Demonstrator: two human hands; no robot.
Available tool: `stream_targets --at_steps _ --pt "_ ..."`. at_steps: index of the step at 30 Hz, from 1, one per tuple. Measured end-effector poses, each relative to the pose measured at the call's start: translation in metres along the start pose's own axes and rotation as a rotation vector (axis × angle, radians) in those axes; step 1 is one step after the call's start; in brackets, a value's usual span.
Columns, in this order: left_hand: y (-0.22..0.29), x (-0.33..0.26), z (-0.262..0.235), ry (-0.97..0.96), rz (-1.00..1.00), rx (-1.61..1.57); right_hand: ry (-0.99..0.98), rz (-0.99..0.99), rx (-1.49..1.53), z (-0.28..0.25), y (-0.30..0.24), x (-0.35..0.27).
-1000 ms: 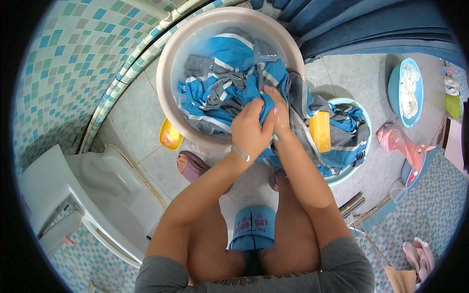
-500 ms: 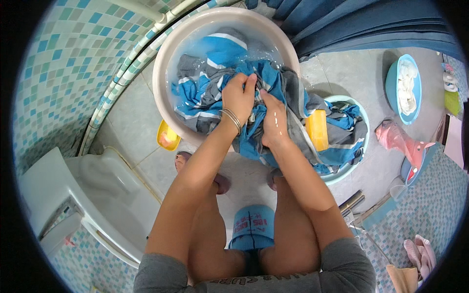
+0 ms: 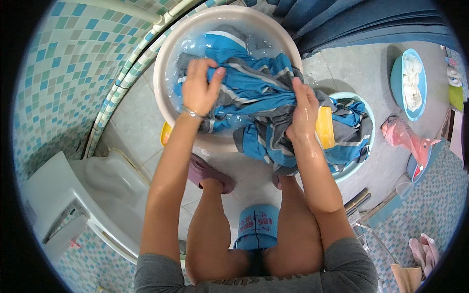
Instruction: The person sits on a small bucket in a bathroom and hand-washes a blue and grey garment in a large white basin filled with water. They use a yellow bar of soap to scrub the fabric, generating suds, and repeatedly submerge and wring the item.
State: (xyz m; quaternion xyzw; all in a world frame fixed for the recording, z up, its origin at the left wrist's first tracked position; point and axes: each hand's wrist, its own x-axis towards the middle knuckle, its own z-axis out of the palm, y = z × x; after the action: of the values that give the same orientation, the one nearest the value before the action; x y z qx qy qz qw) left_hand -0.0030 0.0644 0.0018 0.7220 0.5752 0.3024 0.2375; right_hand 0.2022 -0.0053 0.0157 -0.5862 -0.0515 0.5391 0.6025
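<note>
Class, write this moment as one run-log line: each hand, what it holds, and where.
left hand: gripping blue-grey striped garment | right hand: gripping same garment | garment: wet, spanning white basin and small blue basin

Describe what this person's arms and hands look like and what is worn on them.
Both forearms are bare; grey short sleeves show at the lower edge. The left hand has a thin silver bangle at the wrist. The right hand wears nothing and glistens wet, as does its forearm.
</note>
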Motion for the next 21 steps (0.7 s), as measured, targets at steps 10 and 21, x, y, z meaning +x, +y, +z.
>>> stream_targets --at_steps 10,21 --pt "0.026 -0.049 0.026 -0.459 -0.103 0.506 -0.336 -0.59 -1.258 0.014 0.026 -0.019" --pt "-0.014 -0.015 0.001 -0.353 -0.197 -0.238 -0.305 0.177 -0.105 -0.007 0.032 0.014"
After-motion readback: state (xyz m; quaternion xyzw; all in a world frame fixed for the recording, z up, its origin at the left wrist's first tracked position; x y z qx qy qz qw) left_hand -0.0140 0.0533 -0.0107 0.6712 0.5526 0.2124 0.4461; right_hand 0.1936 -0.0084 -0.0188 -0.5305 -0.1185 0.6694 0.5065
